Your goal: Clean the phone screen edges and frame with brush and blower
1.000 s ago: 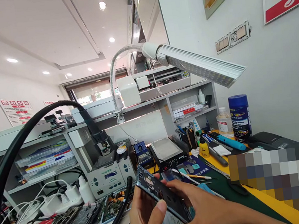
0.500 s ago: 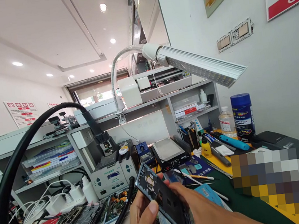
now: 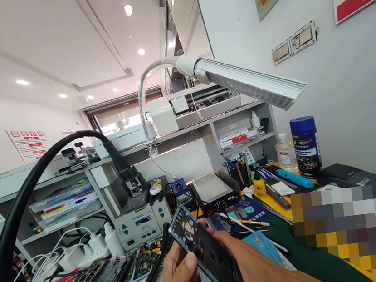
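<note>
A phone [image 3: 203, 246] with its back cover off, dark inside with exposed parts near its upper end, is held tilted above the bench. My left hand [image 3: 178, 270] grips its left edge, the thumb lying along the side. On the other side my right hand [image 3: 249, 261] is wrapped round the lower right edge, with fingertips showing behind the phone. The phone's bottom end is partly hidden by my right hand. Just right of the hands lies a blue packet [image 3: 263, 247] on the green mat [image 3: 313, 253].
A hot-air station [image 3: 138, 227] and a heating plate [image 3: 210, 187] stand behind. Its black hose [image 3: 19, 189] arcs across the left. Opened phones and circuit boards [image 3: 99, 271] crowd the left. Tweezers [image 3: 275, 212], a yellow bottle [image 3: 258, 186] and a blue can [image 3: 305, 147] are at right. A lamp [image 3: 252, 80] hangs overhead.
The view has shifted very slightly. Both hands keep their hold on the phone, which stays in nearly the same place and tilt.
</note>
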{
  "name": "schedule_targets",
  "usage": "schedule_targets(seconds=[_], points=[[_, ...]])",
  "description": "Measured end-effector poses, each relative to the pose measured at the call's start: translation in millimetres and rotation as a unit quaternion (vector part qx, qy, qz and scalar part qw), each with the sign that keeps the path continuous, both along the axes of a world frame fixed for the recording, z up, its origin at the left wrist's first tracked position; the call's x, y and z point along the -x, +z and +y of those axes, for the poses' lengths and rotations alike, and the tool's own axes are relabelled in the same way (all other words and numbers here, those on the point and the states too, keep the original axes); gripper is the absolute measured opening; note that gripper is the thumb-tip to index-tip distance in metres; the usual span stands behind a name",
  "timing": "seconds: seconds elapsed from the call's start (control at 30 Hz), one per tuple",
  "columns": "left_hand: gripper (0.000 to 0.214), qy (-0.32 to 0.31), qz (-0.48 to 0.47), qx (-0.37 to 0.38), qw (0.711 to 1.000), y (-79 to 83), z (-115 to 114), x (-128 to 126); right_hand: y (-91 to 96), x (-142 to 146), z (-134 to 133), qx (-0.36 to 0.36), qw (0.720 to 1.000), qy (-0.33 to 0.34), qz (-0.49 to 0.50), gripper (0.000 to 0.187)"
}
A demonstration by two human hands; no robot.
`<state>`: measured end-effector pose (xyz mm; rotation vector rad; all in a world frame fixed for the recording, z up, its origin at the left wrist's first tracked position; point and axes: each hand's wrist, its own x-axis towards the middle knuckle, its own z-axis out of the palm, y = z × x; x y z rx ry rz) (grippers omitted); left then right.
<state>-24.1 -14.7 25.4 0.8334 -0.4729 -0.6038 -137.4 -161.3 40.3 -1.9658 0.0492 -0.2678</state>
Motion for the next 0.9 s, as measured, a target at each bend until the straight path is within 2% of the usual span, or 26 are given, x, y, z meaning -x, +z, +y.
schedule_targets(seconds=[0.13,0.23,0.33,0.4,0.5,0.6,0.67,0.77,0.8,0.9], points=[[0.046,-0.039,-0.032,0.008,0.999,5.4,3,-4,-0.8,0,4,0.017,0.999,-0.024,-0.023,0.073],[0.055,-0.073,-0.058,-0.003,0.996,9.4,9,-8,-4.6,0,6,0.006,0.998,-0.039,-0.042,0.076],[0.058,-0.095,-0.060,0.001,0.994,12.6,13,-12,-8.9,-1,9,-0.054,0.998,0.001,-0.044,0.090],[0.054,-0.099,-0.046,0.003,0.994,14.1,14,-14,-10.6,-2,9,-0.129,0.989,0.046,-0.050,0.091],[0.049,-0.113,-0.008,-0.001,0.994,15.0,12,-15,-9.8,-2,7,-0.292,0.951,0.095,-0.037,0.079],[0.049,-0.148,0.022,0.016,0.989,13.3,5,-14,-7.6,-2,2,-0.434,0.889,0.144,0.013,0.062],[0.045,-0.182,0.030,0.033,0.982,10.2,1,-12,-9.4,-3,0,-0.496,0.846,0.192,0.038,0.057],[0.026,-0.227,0.054,0.056,0.971,2.7,-3,-7,-19.7,-10,-1,-0.528,0.805,0.269,0.045,0.070],[0.021,-0.234,0.066,0.060,0.968,0.0,-4,-5,-24.3,-14,-1,-0.525,0.799,0.291,0.038,0.075],[0.026,-0.230,0.088,0.066,0.967,-5.4,-4,0,-36.4,-24,-2,-0.493,0.802,0.336,0.026,0.082]])
